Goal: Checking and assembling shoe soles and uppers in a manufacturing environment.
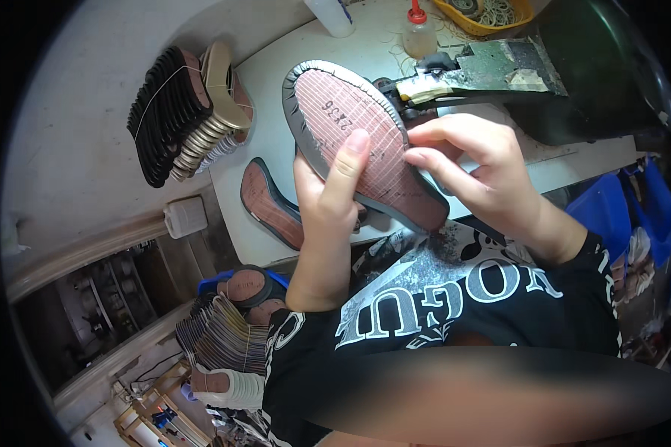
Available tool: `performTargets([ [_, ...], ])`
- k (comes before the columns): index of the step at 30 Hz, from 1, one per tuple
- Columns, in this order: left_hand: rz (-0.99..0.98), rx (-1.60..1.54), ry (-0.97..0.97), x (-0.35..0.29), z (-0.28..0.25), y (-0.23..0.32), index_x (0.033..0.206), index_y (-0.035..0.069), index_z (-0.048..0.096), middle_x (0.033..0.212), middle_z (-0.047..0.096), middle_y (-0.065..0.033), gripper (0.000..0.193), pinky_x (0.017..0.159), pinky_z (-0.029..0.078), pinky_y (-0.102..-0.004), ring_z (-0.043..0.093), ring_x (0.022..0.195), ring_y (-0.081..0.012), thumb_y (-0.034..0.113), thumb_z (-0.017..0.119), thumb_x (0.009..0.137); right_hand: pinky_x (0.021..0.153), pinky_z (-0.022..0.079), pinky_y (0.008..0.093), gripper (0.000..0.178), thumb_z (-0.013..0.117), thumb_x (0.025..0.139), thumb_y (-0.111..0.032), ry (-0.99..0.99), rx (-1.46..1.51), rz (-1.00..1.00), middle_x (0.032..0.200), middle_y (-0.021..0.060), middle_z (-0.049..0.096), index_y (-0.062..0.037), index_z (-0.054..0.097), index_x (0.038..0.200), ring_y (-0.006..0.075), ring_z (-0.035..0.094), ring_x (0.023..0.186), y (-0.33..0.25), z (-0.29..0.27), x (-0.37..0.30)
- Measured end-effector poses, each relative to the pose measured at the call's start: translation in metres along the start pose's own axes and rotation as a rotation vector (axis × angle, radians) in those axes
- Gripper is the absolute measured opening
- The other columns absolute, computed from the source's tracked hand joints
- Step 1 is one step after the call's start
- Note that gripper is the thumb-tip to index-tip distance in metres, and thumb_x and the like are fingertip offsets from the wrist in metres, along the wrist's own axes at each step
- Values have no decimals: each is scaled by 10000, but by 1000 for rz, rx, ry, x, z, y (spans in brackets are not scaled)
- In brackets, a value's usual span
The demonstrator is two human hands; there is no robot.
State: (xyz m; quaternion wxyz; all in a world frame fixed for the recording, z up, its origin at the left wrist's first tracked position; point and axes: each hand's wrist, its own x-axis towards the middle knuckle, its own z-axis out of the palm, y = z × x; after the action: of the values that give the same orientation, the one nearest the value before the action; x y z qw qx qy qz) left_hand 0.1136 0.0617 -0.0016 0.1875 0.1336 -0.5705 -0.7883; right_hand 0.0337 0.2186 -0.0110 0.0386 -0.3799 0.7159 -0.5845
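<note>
White bench [276,74] at far centre, insole stacks [190,112] left. Left hand [328,201] grasps the insole [365,141] from beneath, thumb across its face; right hand [484,179] pinches the right edge. Judged light, thin, flexible; edge grip suits it.

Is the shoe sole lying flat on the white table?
No, the shoe sole is lifted above the table, gripped by the left hand and the right hand.

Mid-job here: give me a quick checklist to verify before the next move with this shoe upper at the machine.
1. Left hand grips the shoe upper, thumb across the insole: ok.
2. Right hand pinches the grey edge: ok.
3. Insole side faces up: ok.
4. Fingers clear of the machine arm: ok, but close.
5. Upper's toe lies beside the machine's tip: ok; contact cannot tell.
6. Second upper lies apart on the bench: ok.
</note>
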Motion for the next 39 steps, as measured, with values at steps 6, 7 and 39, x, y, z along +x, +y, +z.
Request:
performTargets([
  [6, 331, 270, -30, -7, 2, -9, 1010, -46, 599, 927, 649, -87, 193, 767, 478, -256, 609, 816, -135, 96, 614, 879, 642, 481, 404, 126, 600, 819, -115, -169, -372, -257, 692, 138, 603, -6, 584, 758, 318, 617, 682, -12, -15, 19],
  [7, 349, 298, -26, -9, 1, -9, 1004, -47, 596, 922, 649, -93, 186, 764, 477, -256, 611, 814, -137, 75, 625, 866, 643, 481, 406, 122, 602, 800, -112, -275, -440, -267, 679, 144, 598, -6, 580, 743, 320, 614, 673, -14, -19, 24],
  [39, 339, 241, 70, -2, 4, -37, 1048, -91, 572, 959, 629, -112, 223, 779, 486, -279, 613, 855, -169, 14, 593, 853, 543, 470, 199, 81, 642, 840, -57, -117, 215, 266, 686, 12, 622, 21, 621, 835, 36, 562, 574, 18, -18, 17],
])
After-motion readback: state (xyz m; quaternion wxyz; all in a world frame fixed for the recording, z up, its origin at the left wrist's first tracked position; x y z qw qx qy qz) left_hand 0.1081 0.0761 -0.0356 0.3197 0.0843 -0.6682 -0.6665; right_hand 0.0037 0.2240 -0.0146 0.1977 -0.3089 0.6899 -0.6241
